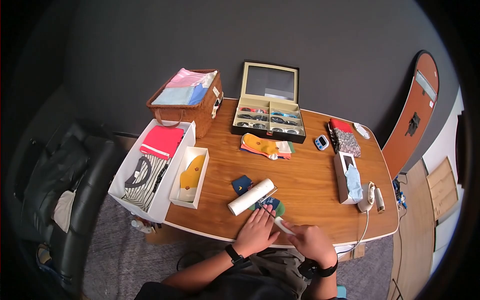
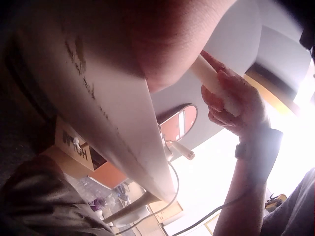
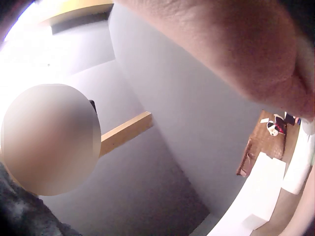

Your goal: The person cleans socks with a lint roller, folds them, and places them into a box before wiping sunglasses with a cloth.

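My right hand [image 1: 314, 244] grips the white handle of a lint roller [image 1: 251, 197] near the table's front edge. The roller's white sticky roll lies across a navy sock with green parts [image 1: 280, 208], hiding its middle; a navy piece [image 1: 242, 185] shows beyond the roll. Flat on the near end of the sock, my left hand [image 1: 256, 235] rests with straight fingers just below the roll. In the left wrist view the right hand [image 2: 238, 101] has its fingers curled round the white handle [image 2: 209, 76]. The right wrist view mostly shows my forearm and the wall.
Left of the work stand a narrow white box [image 1: 201, 172] with a yellow sock, a larger white box [image 1: 187, 137] of folded clothes and a brown basket [image 1: 200, 117]. Behind are folded socks [image 1: 265, 146] and a glasses case [image 1: 271, 135]. A tissue box [image 1: 342, 180] stands right.
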Available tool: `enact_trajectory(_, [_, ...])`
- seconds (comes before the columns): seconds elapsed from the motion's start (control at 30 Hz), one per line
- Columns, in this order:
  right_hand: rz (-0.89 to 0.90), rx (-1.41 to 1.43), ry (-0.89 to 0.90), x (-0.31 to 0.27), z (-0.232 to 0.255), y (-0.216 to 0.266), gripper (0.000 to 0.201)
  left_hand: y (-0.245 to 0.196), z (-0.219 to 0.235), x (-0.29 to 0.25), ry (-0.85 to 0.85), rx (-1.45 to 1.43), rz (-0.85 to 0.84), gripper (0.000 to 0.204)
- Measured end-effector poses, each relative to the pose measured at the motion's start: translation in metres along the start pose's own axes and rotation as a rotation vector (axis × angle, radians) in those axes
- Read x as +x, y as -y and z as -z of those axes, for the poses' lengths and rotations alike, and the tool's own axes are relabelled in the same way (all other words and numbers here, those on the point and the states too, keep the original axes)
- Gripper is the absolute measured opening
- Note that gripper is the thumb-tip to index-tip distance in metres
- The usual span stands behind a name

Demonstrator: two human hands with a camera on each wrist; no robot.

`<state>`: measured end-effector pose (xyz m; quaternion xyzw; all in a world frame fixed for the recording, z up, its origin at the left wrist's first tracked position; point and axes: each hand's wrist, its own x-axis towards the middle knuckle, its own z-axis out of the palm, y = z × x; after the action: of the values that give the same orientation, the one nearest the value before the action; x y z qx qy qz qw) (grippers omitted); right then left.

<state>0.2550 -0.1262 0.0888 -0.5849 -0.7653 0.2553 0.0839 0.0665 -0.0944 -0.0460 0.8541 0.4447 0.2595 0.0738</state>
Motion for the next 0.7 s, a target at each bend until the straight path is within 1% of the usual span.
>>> enact_trajectory(0.07, [-0.003, -0.037, -0.024, 0.014, -0.008, 0.011, 0.038, 0.003, -0.003, -0.001, 0.014, 0.02, -0.011, 0.068])
enact_trajectory(0.13, [-0.004, -0.073, -0.051, 0.033, -0.023, 0.004, 0.039, 0.003, -0.003, -0.002, 0.026, 0.041, -0.023, 0.068])
enact_trajectory(0.2, [0.124, 0.009, -0.141, 0.05, -0.043, -0.01, 0.042, 0.002, -0.001, -0.001, 0.049, -0.009, 0.01, 0.068])
enact_trajectory(0.23, [0.129, 0.006, -0.149, 0.044, -0.041, -0.012, 0.042, 0.003, -0.001, 0.001, 0.043, -0.005, 0.006, 0.068])
enact_trajectory(0.3, [0.168, 0.145, -0.151, 0.019, -0.026, -0.014, 0.04, 0.002, -0.003, -0.002, 0.016, 0.022, -0.011, 0.067])
enact_trajectory(0.33, [0.13, 0.099, -0.125, 0.006, -0.017, -0.012, 0.04, 0.002, -0.004, -0.002, -0.012, 0.015, -0.013, 0.067])
enact_trajectory(0.37, [0.129, 0.098, -0.124, -0.003, -0.008, -0.006, 0.04, 0.0, -0.003, -0.002, -0.011, 0.013, -0.012, 0.067])
enact_trajectory(0.43, [-0.053, -0.02, -0.006, -0.011, 0.006, 0.004, 0.042, 0.0, 0.0, 0.0, 0.014, 0.01, -0.008, 0.066])
enact_trajectory(0.5, [-0.032, -0.052, -0.037, 0.003, -0.005, 0.008, 0.043, 0.002, -0.001, 0.0, 0.013, 0.01, -0.01, 0.066])
enact_trajectory(0.57, [0.031, -0.059, -0.086, 0.034, -0.027, 0.003, 0.042, 0.003, -0.003, -0.001, 0.053, 0.01, -0.017, 0.065])
enact_trajectory(0.6, [0.11, -0.027, -0.137, 0.047, -0.033, 0.003, 0.043, 0.004, -0.004, -0.001, 0.072, 0.02, -0.007, 0.063])
enact_trajectory(0.7, [0.132, 0.016, -0.147, 0.047, -0.035, -0.007, 0.042, 0.002, -0.002, -0.001, 0.088, 0.013, 0.011, 0.06])
